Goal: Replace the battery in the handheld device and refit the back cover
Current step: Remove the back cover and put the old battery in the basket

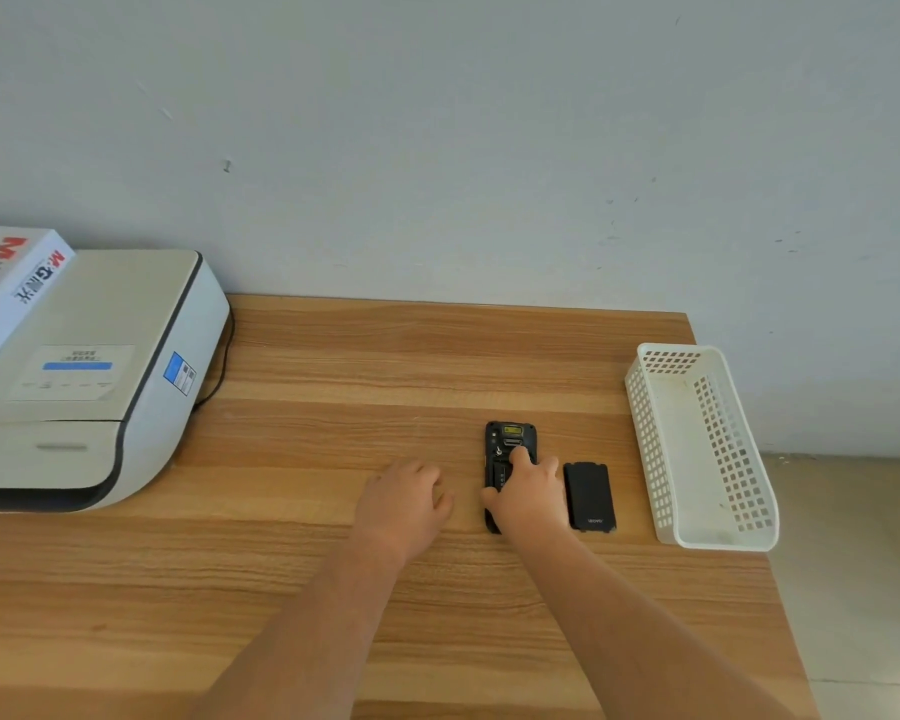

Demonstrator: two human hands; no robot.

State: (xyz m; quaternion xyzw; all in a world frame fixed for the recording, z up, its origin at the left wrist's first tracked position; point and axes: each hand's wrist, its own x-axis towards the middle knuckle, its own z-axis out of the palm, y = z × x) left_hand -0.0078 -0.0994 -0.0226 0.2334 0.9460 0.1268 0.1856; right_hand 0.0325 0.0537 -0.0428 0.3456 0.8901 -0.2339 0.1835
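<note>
So the black handheld device [507, 449] is lying face down on the wood-grain worktop [333, 563], right of centre, with its back off so you can see the open compartment and a yellowish label up near the top end. The right hand [528, 498] is laid over the lower half of it, fingers curled around the body with a fingertip up near the middle and the thumb on the left edge, so it's gripping the device. Can't tell if there's a battery sitting in there, the hand covers that bit.

Just beside the device on its right is the flat black back cover [589, 496], lying flat on the worktop with some small light lettering near its near end. It looks very close to the right hand, maybe touching, hard to say.

The left hand [404, 504] rests palm down on the worktop a little to the left of the device, fingers loosely relaxed, holding nothing.

Further right there's a white perforated plastic basket [650, 444] at the worktop's edge. On the far left sits a big white printer [100, 387] with a white cardboard box with red lettering [6, 283] on top of it.
</note>
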